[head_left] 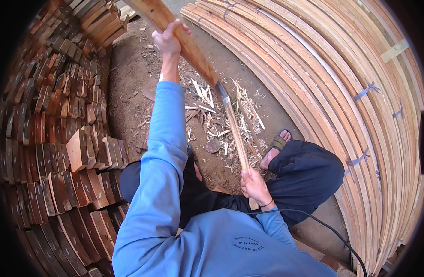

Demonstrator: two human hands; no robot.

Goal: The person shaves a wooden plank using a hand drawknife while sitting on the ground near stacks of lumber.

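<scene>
My left hand (168,39) is stretched out far ahead and grips a long wooden plank (189,48) near its upper part, holding it slanted over the dirt floor. My right hand (254,184) is close to my body and grips the wooden handle of a long-handled blade tool (232,124). The tool's metal blade (221,92) rests against the lower edge of the plank. Wood shavings (221,120) lie scattered on the ground under the plank. I am seated low, with my sandalled foot (276,145) beside the shavings.
A tall stack of short reddish wood blocks (59,138) fills the left side. Bundles of long pale planks (341,83) tied with straps lie along the right. A black cable (322,226) runs over my lower right side. Bare dirt floor (133,78) lies between the stacks.
</scene>
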